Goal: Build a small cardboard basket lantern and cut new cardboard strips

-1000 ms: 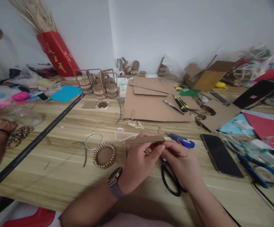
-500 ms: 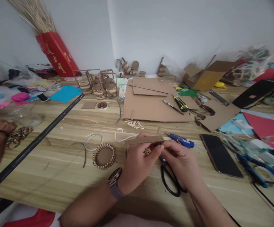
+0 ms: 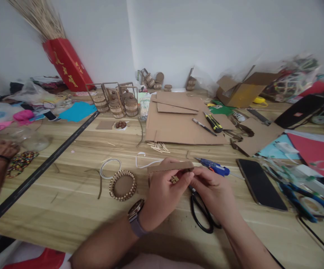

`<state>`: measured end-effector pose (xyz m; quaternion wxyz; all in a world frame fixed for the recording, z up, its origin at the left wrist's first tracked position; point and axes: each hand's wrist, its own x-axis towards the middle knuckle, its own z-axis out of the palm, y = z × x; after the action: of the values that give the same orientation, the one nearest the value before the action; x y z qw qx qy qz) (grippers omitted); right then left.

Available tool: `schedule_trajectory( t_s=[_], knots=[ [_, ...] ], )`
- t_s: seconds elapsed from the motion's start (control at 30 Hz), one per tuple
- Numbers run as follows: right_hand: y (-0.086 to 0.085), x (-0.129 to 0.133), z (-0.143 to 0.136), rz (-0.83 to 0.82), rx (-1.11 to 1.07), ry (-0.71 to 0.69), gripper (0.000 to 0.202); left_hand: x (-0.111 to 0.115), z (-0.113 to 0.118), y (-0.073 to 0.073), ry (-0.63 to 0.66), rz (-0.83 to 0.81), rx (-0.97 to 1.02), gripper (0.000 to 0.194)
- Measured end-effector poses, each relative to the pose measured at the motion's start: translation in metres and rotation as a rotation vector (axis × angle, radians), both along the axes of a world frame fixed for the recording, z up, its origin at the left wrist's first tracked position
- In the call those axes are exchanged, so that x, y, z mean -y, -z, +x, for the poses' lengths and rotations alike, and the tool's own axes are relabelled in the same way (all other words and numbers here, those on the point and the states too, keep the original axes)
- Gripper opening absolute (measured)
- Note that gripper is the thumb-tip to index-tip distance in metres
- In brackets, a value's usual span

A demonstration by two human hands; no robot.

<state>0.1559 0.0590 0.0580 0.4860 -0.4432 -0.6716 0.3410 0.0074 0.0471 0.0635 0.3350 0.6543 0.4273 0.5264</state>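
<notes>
Pale wood-grain table ran beneath the fingers. Left hand pinched a flat brown cardboard strip, extending left from the fingertips. Right hand met its right end; fingertips partly hidden, pinch unclear. Black loop-handled scissors lay just below them.

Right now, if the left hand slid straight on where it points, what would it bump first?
Probably the right hand; its fingers are by the left thumb, though depth is unclear.

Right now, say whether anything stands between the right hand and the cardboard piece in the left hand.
Nothing visible does: the right hand is at the right end of the cardboard piece, exact contact hidden. The scissor handles show lower, not between them.
</notes>
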Motion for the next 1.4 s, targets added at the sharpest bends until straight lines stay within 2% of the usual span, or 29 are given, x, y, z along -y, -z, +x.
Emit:
schedule_trajectory(
  t_s=[0.4, 0.6, 0.7, 0.83, 1.0, 1.2, 1.4],
  knots=[
    [0.0, 0.0, -0.003, 0.002, -0.023, 0.012, 0.022, 0.0, -0.001, -0.002, 0.0, 0.013, -0.03, 0.02],
    [0.001, 0.001, -0.002, 0.045, -0.01, -0.001, 0.014, 0.001, -0.003, -0.002, 0.011, 0.011, -0.043, 0.02],
    [0.006, 0.004, -0.003, 0.082, -0.001, 0.029, 0.011, -0.002, -0.006, -0.002, 0.057, 0.012, -0.024, 0.019],
    [0.016, 0.013, -0.008, 0.122, 0.071, 0.157, 0.01, -0.011, -0.018, -0.007, 0.211, 0.005, -0.039, 0.017],
    [0.021, 0.021, -0.017, 0.137, 0.061, 0.208, 0.019, -0.015, -0.032, -0.016, 0.358, 0.0, -0.113, 0.019],
    [0.012, 0.024, -0.02, 0.25, 0.2, 0.247, 0.018, -0.012, -0.034, -0.013, 0.336, -0.006, -0.095, 0.027],
    [0.011, 0.025, -0.02, 0.308, 0.254, 0.285, 0.015, -0.017, -0.03, -0.008, 0.357, -0.022, -0.048, 0.02]
  ],
)
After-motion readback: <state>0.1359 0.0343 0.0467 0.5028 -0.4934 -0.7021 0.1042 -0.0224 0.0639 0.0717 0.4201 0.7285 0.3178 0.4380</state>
